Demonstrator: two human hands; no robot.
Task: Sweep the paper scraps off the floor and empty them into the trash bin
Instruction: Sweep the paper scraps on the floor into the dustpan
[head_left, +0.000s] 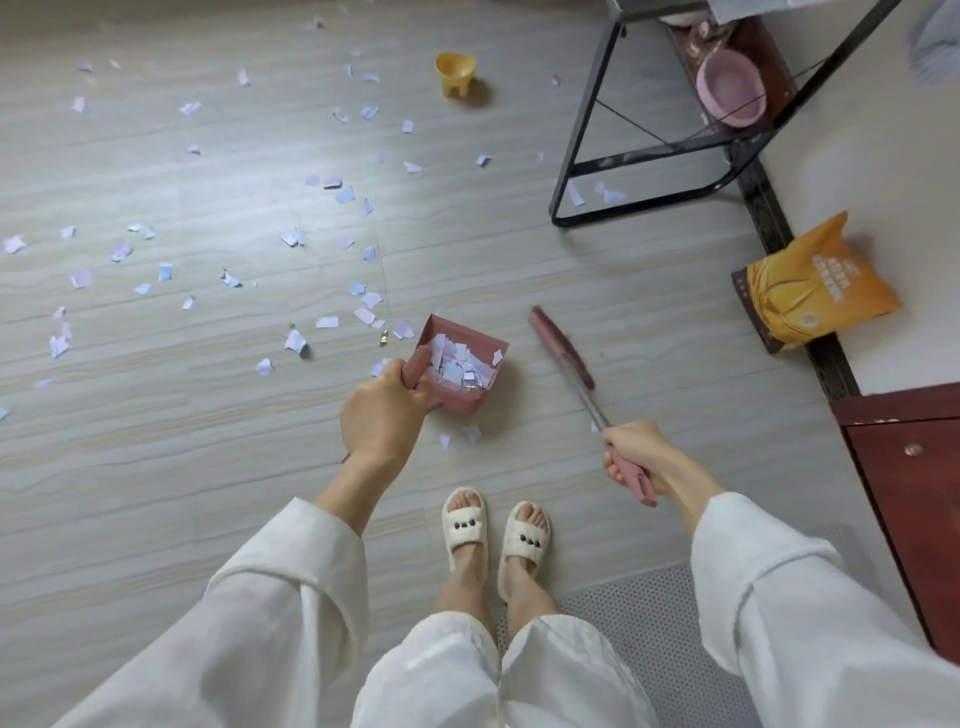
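My left hand (382, 415) grips the handle of a pink dustpan (470, 400), which holds a heap of white paper scraps (460, 364). My right hand (631, 449) grips the pink handle of a small broom (563, 349), whose brush head is blurred to the right of the dustpan. Several loose paper scraps (296, 340) lie scattered over the pale tiled floor (156, 441), mostly to the left and far side. A few scraps (457, 436) lie just in front of the dustpan. No trash bin is in view.
A black metal frame (644, 161) stands at the upper right with a pink bowl (730, 88) behind it. A yellow cup (456, 73) sits on the floor. An orange bag (815, 286) leans by the wall; a red-brown cabinet (909, 493) is at right. My slippered feet (496, 530) stand near a grey mat (649, 649).
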